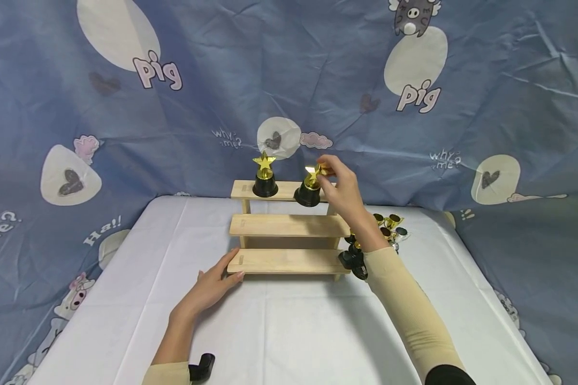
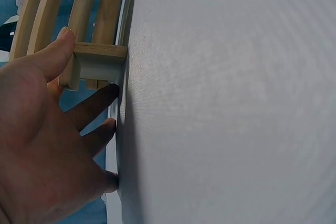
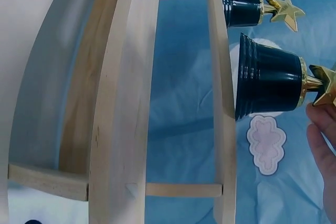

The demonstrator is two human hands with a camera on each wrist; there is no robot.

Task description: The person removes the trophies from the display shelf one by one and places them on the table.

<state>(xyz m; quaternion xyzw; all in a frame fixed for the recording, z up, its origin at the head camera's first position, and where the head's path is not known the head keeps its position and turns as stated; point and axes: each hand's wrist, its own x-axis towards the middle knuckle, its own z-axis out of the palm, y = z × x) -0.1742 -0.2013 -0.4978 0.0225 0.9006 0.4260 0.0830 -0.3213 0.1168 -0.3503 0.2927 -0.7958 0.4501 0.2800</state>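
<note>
With fingers of the right hand (image 1: 342,190), pinching a gold star trophy with a black base (image 1: 309,193) at the far top of a pale wooden three-step shelf (image 1: 286,225), right of a matching trophy (image 1: 265,185). With the left hand (image 1: 214,286), fingers spread, touching the shelf's near left end.

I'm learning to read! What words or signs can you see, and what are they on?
"pig", twice on the blue cloth.
"why? me?", twice on the cloth; another is cut off far left.
"Ha!!", on the cloth's left.
"!!", on the cloth's right.
The faint marks on the wooden stand are too small to read.
</note>
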